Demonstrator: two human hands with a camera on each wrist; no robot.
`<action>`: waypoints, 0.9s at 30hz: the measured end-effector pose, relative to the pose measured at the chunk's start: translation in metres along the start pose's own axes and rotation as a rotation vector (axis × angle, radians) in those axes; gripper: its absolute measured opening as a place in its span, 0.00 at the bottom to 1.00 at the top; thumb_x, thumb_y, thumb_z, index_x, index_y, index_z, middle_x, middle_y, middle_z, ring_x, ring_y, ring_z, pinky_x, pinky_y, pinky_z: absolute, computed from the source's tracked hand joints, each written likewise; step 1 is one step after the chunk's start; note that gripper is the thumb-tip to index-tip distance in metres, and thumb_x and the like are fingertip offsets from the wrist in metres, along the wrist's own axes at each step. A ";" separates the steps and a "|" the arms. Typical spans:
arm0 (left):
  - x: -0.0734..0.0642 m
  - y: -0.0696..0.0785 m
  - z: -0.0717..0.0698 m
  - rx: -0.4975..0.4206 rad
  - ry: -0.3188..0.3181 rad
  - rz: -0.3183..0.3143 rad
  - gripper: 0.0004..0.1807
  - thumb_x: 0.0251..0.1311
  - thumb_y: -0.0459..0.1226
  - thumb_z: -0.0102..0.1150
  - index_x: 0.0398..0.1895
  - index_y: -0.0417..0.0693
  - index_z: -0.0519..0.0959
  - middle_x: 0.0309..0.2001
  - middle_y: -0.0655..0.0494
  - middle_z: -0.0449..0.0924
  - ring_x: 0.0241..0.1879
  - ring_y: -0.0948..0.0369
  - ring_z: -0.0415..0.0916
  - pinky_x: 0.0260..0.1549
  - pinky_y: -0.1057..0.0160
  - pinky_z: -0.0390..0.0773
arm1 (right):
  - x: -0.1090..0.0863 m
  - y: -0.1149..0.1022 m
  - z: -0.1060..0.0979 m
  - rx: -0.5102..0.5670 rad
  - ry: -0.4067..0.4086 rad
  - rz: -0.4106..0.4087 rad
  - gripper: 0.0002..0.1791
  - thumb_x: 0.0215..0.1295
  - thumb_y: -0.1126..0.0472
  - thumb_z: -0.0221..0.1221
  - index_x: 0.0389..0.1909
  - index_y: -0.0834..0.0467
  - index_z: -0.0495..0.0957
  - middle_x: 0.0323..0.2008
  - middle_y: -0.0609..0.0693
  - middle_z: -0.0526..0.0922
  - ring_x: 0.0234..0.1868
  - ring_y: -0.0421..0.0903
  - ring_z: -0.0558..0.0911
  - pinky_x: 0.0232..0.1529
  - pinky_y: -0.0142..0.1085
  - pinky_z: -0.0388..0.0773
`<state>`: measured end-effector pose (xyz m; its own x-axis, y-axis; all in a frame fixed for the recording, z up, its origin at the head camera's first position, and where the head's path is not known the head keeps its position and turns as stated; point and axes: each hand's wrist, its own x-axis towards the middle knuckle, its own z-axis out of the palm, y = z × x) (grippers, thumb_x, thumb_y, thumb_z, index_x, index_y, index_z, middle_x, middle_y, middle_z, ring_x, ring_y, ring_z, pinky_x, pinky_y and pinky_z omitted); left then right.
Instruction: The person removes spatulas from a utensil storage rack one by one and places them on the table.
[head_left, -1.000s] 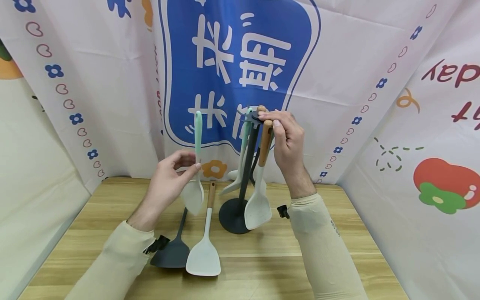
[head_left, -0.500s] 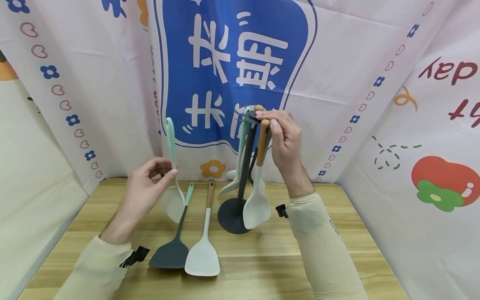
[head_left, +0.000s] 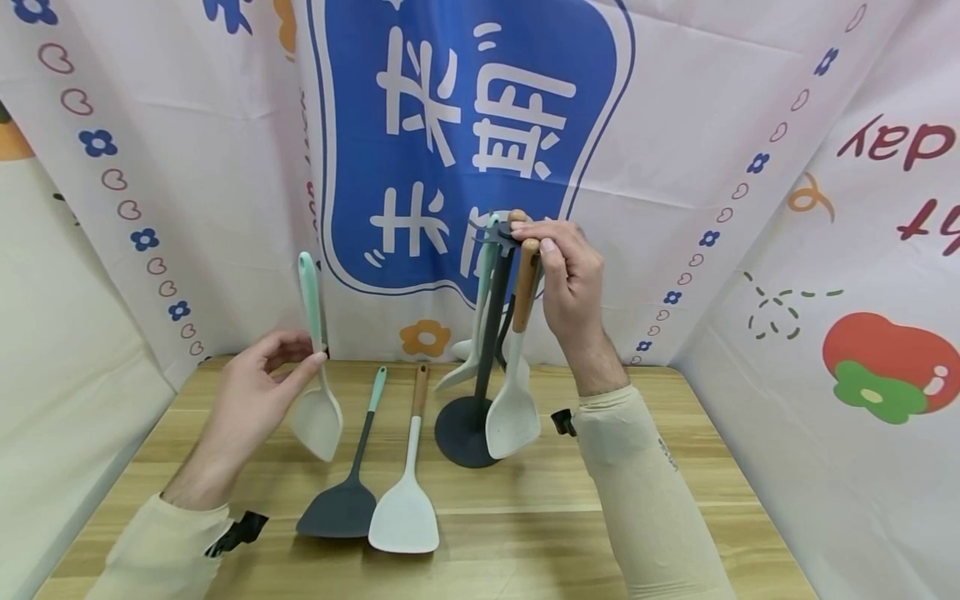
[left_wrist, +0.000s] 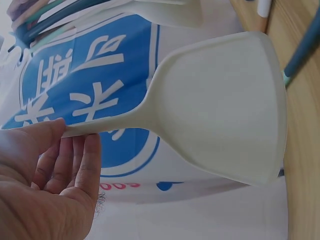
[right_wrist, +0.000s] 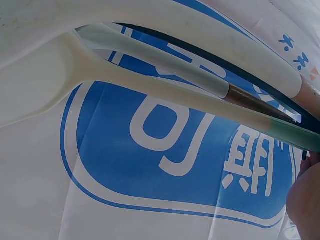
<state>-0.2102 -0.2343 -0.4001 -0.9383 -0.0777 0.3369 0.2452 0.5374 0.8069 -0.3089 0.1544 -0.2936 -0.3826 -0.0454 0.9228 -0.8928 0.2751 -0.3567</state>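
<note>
In the head view my left hand [head_left: 258,392] pinches a cream spatula [head_left: 318,417] with a mint-green handle, held upright over the left of the table. The left wrist view shows thumb and fingers on its neck and its broad blade [left_wrist: 220,107] close above the wood. My right hand [head_left: 573,275] rests at the top of a dark utensil stand [head_left: 489,333], fingers on its hook ring and thumb by a wooden handle. From that stand hang a white turner [head_left: 514,421] with the wooden handle, a mint-handled utensil [head_left: 483,292] and others partly hidden behind the pole.
On the wooden table [head_left: 600,533] lie a dark grey turner [head_left: 339,508] with a mint handle end and a white turner [head_left: 405,517] with a wooden handle, side by side. A printed cloth [head_left: 675,125] hangs behind the table and along both sides.
My left hand has carried the mint-handled spatula leftward and lower, away from the stand, uncovering the dark turner's handle. My right hand has stayed at the top of the stand.
</note>
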 end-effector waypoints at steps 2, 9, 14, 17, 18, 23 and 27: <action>-0.001 -0.003 -0.001 -0.001 0.001 0.001 0.23 0.87 0.47 0.70 0.70 0.40 0.85 0.65 0.39 0.89 0.56 0.85 0.78 0.54 0.91 0.78 | 0.000 0.000 0.000 0.000 0.000 0.002 0.22 0.87 0.63 0.50 0.50 0.70 0.92 0.49 0.71 0.95 0.62 0.53 0.92 0.84 0.66 0.79; -0.005 -0.016 -0.007 0.021 -0.004 0.006 0.22 0.87 0.46 0.70 0.69 0.39 0.85 0.65 0.38 0.89 0.55 0.88 0.77 0.54 0.92 0.77 | 0.000 0.000 0.000 0.001 -0.004 0.002 0.23 0.87 0.63 0.49 0.50 0.71 0.92 0.50 0.71 0.95 0.62 0.52 0.91 0.84 0.66 0.79; -0.008 -0.025 -0.011 0.062 -0.024 -0.015 0.23 0.87 0.48 0.69 0.70 0.40 0.84 0.65 0.38 0.89 0.54 0.88 0.75 0.52 0.92 0.75 | 0.000 -0.001 0.000 0.001 -0.003 0.002 0.23 0.87 0.63 0.49 0.50 0.71 0.92 0.50 0.71 0.95 0.62 0.48 0.91 0.84 0.65 0.79; -0.009 -0.031 -0.013 0.082 -0.037 -0.022 0.23 0.88 0.48 0.68 0.71 0.41 0.84 0.65 0.39 0.89 0.54 0.88 0.74 0.52 0.92 0.74 | 0.000 -0.001 -0.001 0.004 -0.002 0.000 0.22 0.86 0.63 0.49 0.50 0.71 0.92 0.49 0.71 0.94 0.62 0.48 0.91 0.85 0.64 0.79; -0.009 -0.033 -0.014 0.086 -0.039 -0.022 0.22 0.88 0.47 0.68 0.70 0.41 0.84 0.65 0.39 0.89 0.54 0.89 0.74 0.51 0.92 0.74 | 0.000 0.000 -0.001 0.005 -0.002 -0.001 0.22 0.86 0.63 0.50 0.50 0.71 0.92 0.49 0.71 0.94 0.62 0.48 0.91 0.85 0.63 0.79; -0.010 -0.043 -0.015 0.117 -0.030 -0.002 0.19 0.87 0.44 0.70 0.67 0.41 0.86 0.61 0.39 0.91 0.51 0.90 0.74 0.50 0.91 0.75 | 0.000 0.000 -0.001 0.003 -0.004 0.001 0.22 0.86 0.63 0.49 0.50 0.71 0.92 0.50 0.71 0.95 0.62 0.47 0.90 0.86 0.60 0.80; -0.010 -0.050 -0.015 0.137 -0.018 0.019 0.17 0.86 0.41 0.71 0.65 0.40 0.87 0.57 0.38 0.93 0.48 0.90 0.75 0.48 0.90 0.77 | 0.000 0.000 -0.001 0.000 -0.008 0.005 0.23 0.87 0.64 0.49 0.51 0.72 0.91 0.50 0.71 0.95 0.63 0.46 0.90 0.86 0.56 0.80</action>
<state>-0.2092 -0.2733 -0.4363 -0.9385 -0.0518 0.3413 0.2282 0.6487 0.7260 -0.3089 0.1551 -0.2934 -0.3886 -0.0517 0.9200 -0.8911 0.2751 -0.3609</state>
